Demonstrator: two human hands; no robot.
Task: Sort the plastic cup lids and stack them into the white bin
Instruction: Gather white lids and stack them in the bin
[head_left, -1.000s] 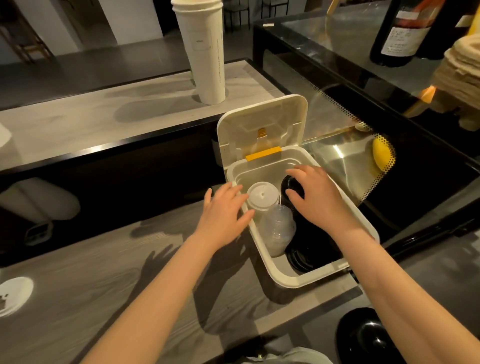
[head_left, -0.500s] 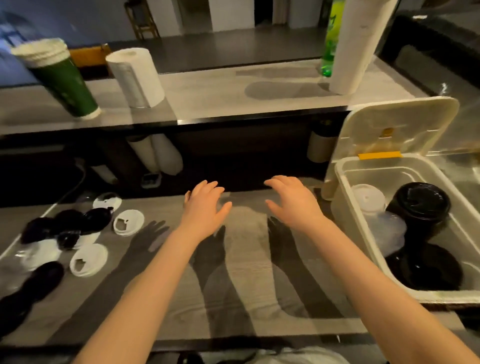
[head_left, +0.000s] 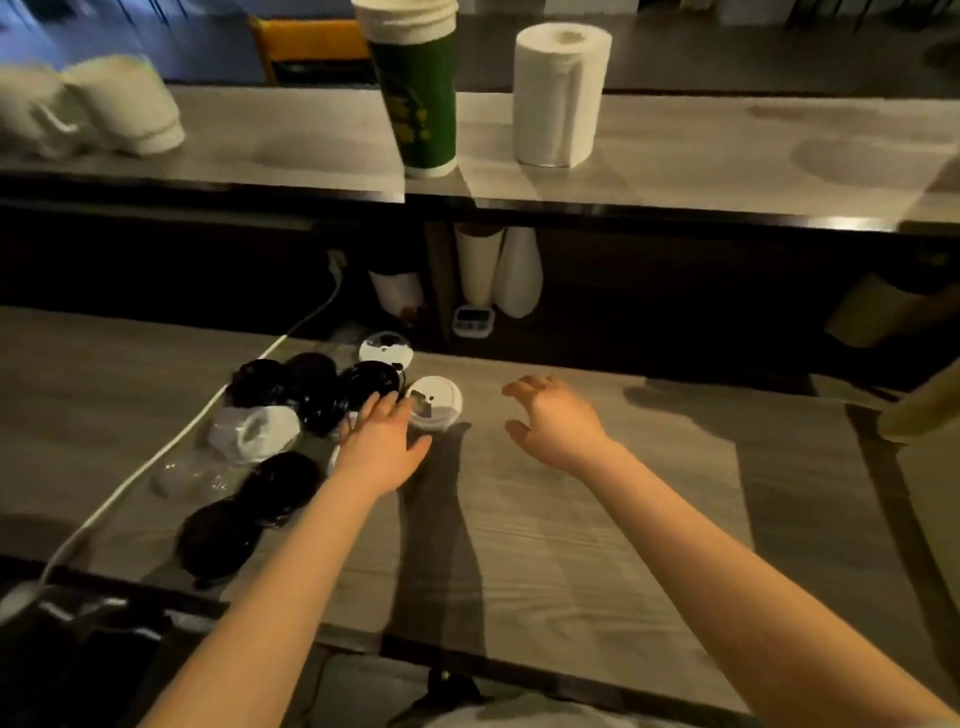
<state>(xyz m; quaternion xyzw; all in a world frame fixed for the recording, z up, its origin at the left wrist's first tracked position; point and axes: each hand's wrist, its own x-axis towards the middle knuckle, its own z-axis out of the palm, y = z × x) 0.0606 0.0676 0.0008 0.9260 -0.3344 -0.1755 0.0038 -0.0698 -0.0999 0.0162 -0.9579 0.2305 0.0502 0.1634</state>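
The left hand (head_left: 382, 447) had moved out leftward since half a second earlier, when both hands hung side by side over bare bench. It lay palm down, fingers straight and a little spread. The fingertips were at the left edge of a white lid (head_left: 435, 402) and the thumb was beside that lid's near rim. Whether it touched the lid could not be told. The right hand (head_left: 556, 423) hovered to the right of the same lid, apart from it, with fingers loosely curled and nothing in them. Both forearms reached forward over the bench (head_left: 571, 545).

Just beyond the left fingertips lay a black lid (head_left: 369, 382), and behind that a second white lid (head_left: 387, 349). To the left of the hand more black lids (head_left: 291, 384) were bunched together. A short pile of white lids (head_left: 254, 431) and a clear lid (head_left: 192, 473) sat nearer, and two dark lids (head_left: 249, 509) nearer still. A white cable (head_left: 156, 452) ran along the far left side of the heap.

The view had swung left. The white bin, which held lids at the right earlier, was no longer shown, save perhaps for a pale blurred edge (head_left: 922, 410) far to the right of the right hand.

On the upper bench (head_left: 727, 156) beyond the hands stood a green stack of nested paper cups (head_left: 418, 88), with a paper towel roll (head_left: 558, 93) on its right. White cups (head_left: 124, 104) lay on their sides far to its left.
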